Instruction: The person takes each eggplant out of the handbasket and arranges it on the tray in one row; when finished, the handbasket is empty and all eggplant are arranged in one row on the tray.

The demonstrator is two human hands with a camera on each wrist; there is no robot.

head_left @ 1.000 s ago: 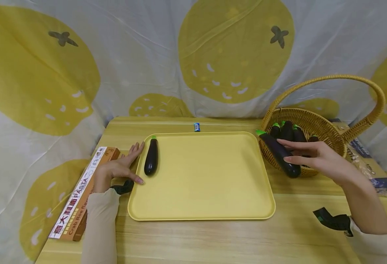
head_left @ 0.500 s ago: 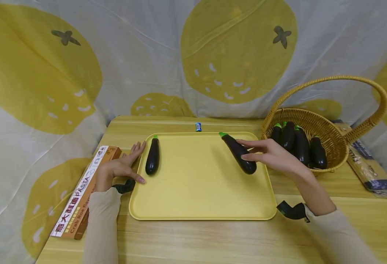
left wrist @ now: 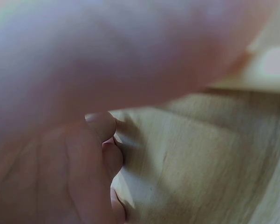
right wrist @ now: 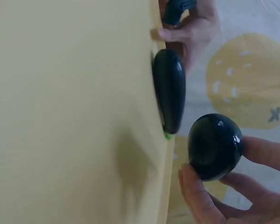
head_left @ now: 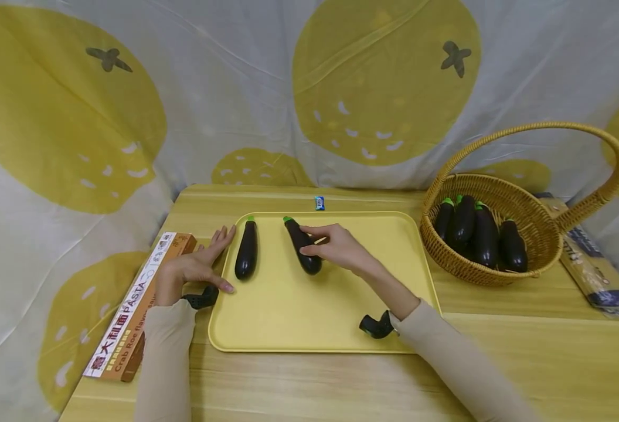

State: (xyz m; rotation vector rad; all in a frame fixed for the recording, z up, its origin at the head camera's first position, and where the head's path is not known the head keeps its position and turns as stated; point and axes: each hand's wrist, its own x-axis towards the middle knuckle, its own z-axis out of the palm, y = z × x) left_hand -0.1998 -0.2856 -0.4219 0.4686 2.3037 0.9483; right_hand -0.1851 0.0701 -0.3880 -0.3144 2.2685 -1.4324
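Note:
My right hand (head_left: 336,247) pinches a dark eggplant (head_left: 301,245) with a green stem end, over the left half of the yellow tray (head_left: 299,316). In the right wrist view that eggplant (right wrist: 215,147) appears blunt end on, between thumb and fingers, with its shadow cast on the tray. Another eggplant (head_left: 246,251) lies along the tray's left side, stem end away from me. Beside it my left hand (head_left: 196,266) rests at the tray's left rim, fingers spread and thumb over the edge. The left wrist view shows mostly blurred palm (left wrist: 51,172) and wooden table.
A wicker basket (head_left: 491,278) with a tall handle holds several eggplants (head_left: 483,234) at the right. Behind it lies a plastic-wrapped package (head_left: 597,269). A pasta box (head_left: 138,305) lies left of the tray, and a small blue packet (head_left: 319,203) lies beyond its far rim.
My right hand has carried the eggplant left from the basket's edge, across the tray, to near the other eggplant. The left hand has stayed at the rim.

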